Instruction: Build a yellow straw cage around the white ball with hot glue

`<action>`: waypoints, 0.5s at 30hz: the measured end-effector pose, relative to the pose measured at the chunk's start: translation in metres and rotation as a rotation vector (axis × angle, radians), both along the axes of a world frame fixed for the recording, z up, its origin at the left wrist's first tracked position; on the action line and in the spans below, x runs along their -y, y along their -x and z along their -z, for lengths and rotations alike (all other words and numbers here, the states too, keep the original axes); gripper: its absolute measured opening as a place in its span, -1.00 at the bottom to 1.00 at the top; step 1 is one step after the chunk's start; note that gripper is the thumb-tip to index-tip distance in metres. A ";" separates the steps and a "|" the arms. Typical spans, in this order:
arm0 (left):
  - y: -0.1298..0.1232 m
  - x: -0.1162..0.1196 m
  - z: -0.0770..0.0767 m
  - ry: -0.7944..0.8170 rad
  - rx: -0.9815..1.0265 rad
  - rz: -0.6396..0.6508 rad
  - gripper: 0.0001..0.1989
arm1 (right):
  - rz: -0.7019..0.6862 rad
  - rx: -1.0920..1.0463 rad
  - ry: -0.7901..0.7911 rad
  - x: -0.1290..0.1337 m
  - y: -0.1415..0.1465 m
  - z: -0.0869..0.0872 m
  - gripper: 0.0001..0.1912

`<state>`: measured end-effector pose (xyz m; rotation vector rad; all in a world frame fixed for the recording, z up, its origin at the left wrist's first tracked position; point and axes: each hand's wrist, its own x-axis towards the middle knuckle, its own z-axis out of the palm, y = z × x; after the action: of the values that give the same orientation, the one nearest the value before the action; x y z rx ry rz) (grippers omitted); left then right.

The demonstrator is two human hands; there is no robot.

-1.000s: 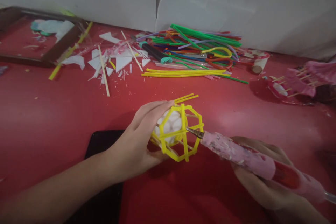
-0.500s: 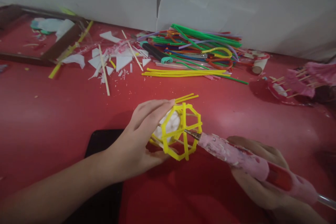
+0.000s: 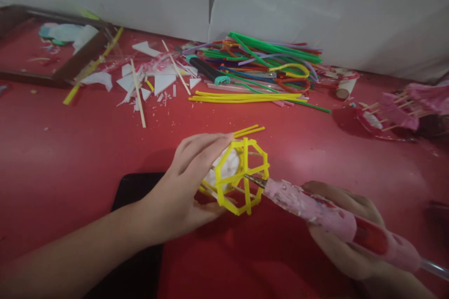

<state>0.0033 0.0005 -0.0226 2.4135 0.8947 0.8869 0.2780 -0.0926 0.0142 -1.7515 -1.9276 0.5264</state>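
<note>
My left hand is closed around a small yellow frame model, its eight-sided open face turned toward my right. Thin wooden sticks and a white lump show inside the frame. In my right hand is a pink glue gun, fingers wrapped about its body. The metal nozzle touches or nearly touches the point where the yellow strips cross. A clear glue stick sticks out of the gun's rear. Two yellow strips show just beyond my left fingertips.
Colourful pipe cleaners are heaped at the back, with yellow strips before them. A cutter lies beside white scraps. A brown frame sits at left, a pink model at right. A dark flat object lies under my left arm.
Hardly anything differs. The glue gun and my right hand have shifted very slightly left; the nozzle stays at the crossing of the yellow strips, and my left hand keeps its hold.
</note>
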 end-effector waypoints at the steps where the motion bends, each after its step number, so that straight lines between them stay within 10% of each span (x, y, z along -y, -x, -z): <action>1: 0.000 0.000 0.000 -0.008 -0.002 0.000 -0.07 | 0.007 0.006 0.001 0.000 0.000 -0.001 -0.75; 15: -0.001 -0.001 -0.001 -0.025 -0.007 0.007 -0.08 | -0.031 0.036 -0.096 -0.002 0.001 0.000 -0.77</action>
<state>0.0047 0.0011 -0.0218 2.4412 0.8819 0.8927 0.2772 -0.0905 0.0143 -1.6845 -1.9739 0.4082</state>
